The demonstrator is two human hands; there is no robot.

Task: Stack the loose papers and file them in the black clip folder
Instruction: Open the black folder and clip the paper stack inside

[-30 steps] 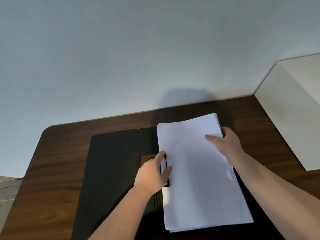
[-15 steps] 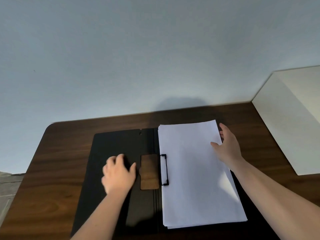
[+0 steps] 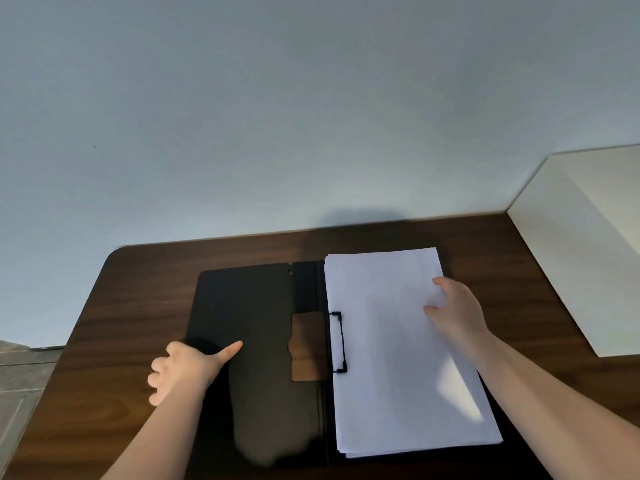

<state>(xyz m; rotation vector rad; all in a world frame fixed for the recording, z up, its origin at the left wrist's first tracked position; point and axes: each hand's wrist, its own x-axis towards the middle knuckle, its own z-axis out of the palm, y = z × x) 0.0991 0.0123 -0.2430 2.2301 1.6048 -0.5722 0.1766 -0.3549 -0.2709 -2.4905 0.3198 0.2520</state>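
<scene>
The black clip folder (image 3: 256, 327) lies open and flat on the brown wooden table (image 3: 131, 306). A stack of white papers (image 3: 391, 344) rests on its right half, and the black clip (image 3: 338, 342) lies down over the stack's left edge. My right hand (image 3: 457, 311) rests on the stack's right edge near the top, fingers spread. My left hand (image 3: 183, 370) is at the left edge of the folder's left cover; its thumb lies on the cover and the curled fingers hang past the edge. Whether it grips the cover I cannot tell.
A cream-coloured box or panel (image 3: 581, 258) stands at the table's right rear corner. A pale wall (image 3: 311, 116) rises behind the table. Floor tiles (image 3: 17, 393) show past the table's left edge.
My left hand left the clip, which now lies down on the papers, and slid left across the open cover to its outer edge. My right hand stayed on the stack's right edge.
</scene>
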